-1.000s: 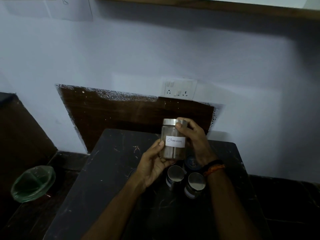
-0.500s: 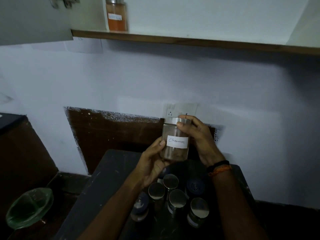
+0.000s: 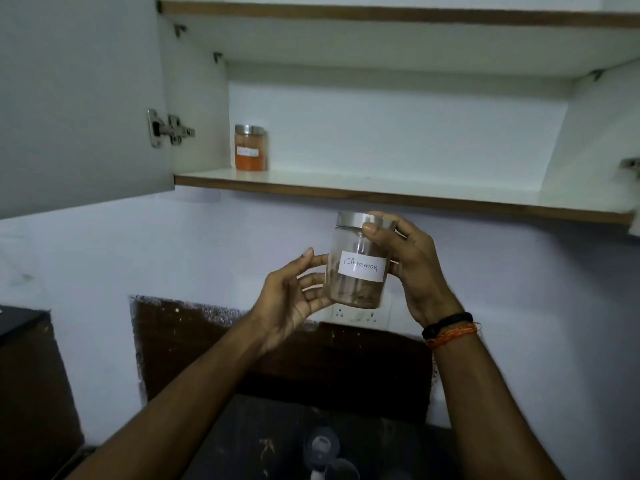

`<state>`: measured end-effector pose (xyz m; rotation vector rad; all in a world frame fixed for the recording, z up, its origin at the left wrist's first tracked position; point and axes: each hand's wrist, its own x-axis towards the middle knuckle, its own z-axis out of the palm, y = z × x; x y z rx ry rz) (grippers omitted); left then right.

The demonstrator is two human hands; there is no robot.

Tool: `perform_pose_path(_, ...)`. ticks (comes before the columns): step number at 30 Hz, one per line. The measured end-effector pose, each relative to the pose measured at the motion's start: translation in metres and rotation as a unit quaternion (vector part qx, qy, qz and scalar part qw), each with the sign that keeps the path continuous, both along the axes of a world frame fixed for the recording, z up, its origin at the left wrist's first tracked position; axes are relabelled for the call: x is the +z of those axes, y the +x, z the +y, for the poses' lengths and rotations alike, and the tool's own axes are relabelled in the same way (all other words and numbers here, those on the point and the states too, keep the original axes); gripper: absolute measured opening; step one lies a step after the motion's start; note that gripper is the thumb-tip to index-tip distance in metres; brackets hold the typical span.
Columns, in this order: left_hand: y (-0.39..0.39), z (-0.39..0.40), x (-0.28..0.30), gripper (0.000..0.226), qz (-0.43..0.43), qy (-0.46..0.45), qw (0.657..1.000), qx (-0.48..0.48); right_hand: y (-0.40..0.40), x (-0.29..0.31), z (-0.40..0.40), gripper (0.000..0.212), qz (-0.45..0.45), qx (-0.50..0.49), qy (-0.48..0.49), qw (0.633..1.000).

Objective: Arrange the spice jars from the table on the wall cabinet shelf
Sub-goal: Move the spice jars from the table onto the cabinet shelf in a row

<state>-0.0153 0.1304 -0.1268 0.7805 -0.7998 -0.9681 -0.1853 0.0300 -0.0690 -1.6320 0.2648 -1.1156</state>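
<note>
A clear cinnamon jar (image 3: 358, 268) with a steel lid and a white handwritten label is held in the air just below the wall cabinet shelf (image 3: 381, 198). My right hand (image 3: 412, 265) grips it, thumb on the front of the lid and fingers behind. The fingers of my left hand (image 3: 294, 296) touch its lower left side, while the thumb stands off the glass. An orange spice jar (image 3: 250, 148) stands at the shelf's far left. Blurred jar lids (image 3: 323, 445) show on the dark table (image 3: 263, 441) at the bottom edge.
The cabinet door (image 3: 79, 98) hangs open on the left, with its hinge beside the orange jar. An upper shelf (image 3: 381, 15) runs above. To the right of the orange jar the shelf board is bare. A wall socket (image 3: 360, 315) sits behind the jar.
Both hands have raised the cinnamon jar from above the table up to just under the shelf. My left thumb has come off the glass. The view tilted up, showing the cabinet's inside.
</note>
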Motion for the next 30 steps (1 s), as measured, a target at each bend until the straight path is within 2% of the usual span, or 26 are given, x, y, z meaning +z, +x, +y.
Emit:
perform_pose_path(3,0.013,-0.007,0.037,0.030,-0.132,-0.005,0.989,0.060,0.006,0.024,-0.003,0.041,-0.018,0.005,-0.023,1.000)
perform_pose_path(5,0.023,-0.012,0.061,0.025,-0.249,-0.008,0.959,0.139,0.012,0.040,-0.005,0.039,-0.029,0.004,-0.035,0.999)
perform_pose_path(6,0.029,-0.014,0.072,0.022,-0.314,-0.011,0.932,0.179,0.015,0.047,-0.006,0.039,-0.034,0.000,-0.040,0.999)
perform_pose_path(7,0.037,-0.015,0.083,0.018,-0.389,-0.015,0.893,0.224,0.019,0.057,-0.008,0.039,-0.041,-0.004,-0.047,0.998)
perform_pose_path(8,0.044,-0.016,0.090,0.015,-0.474,-0.018,0.839,0.267,0.022,0.065,-0.010,0.039,-0.047,-0.006,-0.054,0.997)
perform_pose_path(11,0.071,-0.019,0.109,0.022,-0.700,-0.030,0.631,0.332,0.033,0.091,-0.017,0.045,-0.063,-0.008,-0.068,0.996)
perform_pose_path(12,0.081,-0.021,0.113,0.028,-0.745,-0.029,0.579,0.329,0.038,0.100,-0.020,0.047,-0.064,-0.010,-0.071,0.995)
perform_pose_path(14,0.100,-0.026,0.119,0.035,-0.796,-0.008,0.524,0.303,0.048,0.115,-0.026,0.046,-0.062,-0.013,-0.076,0.995)
perform_pose_path(17,0.128,-0.037,0.125,0.044,-0.825,0.056,0.492,0.273,0.070,0.134,-0.038,0.034,-0.065,-0.020,-0.082,0.994)
perform_pose_path(21,0.160,-0.049,0.130,0.050,-0.835,0.106,0.485,0.237,0.100,0.148,-0.056,0.025,-0.066,-0.015,-0.089,0.994)
perform_pose_path(25,0.185,-0.058,0.143,0.056,-0.848,0.148,0.473,0.190,0.138,0.158,-0.079,0.035,-0.054,-0.013,-0.084,0.995)
perform_pose_path(30,0.201,-0.069,0.156,0.057,-0.852,0.155,0.478,0.147,0.185,0.163,-0.117,0.042,-0.017,-0.037,-0.083,0.996)
